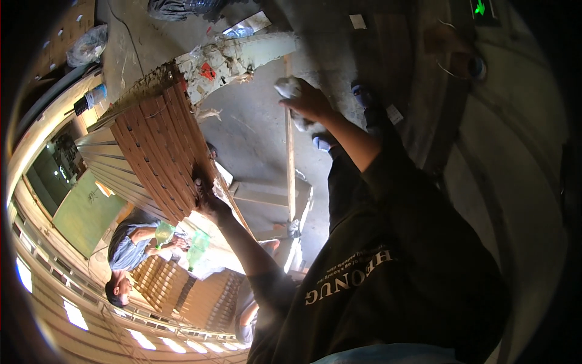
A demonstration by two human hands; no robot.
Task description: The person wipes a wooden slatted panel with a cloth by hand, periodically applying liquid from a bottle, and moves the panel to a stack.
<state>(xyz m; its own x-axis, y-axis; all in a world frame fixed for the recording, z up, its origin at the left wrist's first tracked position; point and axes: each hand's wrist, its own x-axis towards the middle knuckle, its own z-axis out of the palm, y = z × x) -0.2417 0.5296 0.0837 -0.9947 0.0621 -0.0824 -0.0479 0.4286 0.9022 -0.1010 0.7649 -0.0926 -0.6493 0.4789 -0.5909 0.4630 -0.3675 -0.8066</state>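
Reddish-brown boards (160,142) lie side by side in a slanting row on the left, with narrow dark gaps or slots along them. My left hand (209,203) is at their near right edge, its thumb on top and its other fingers mostly hidden in shadow; it seems to grip the edge board. Off to the right, above the floor, my right hand (312,104) is closed round a crumpled white cloth (288,88), which shows on both sides of the fingers. The cloth is apart from the boards.
A pale bench edge (267,50) littered with scraps and a red piece (208,71) runs beyond the boards. An upright wooden strip (290,151) stands between my hands. A co-worker (130,242) handles green translucent pieces (197,249) at lower left. A plastic bottle (241,32) lies at the back.
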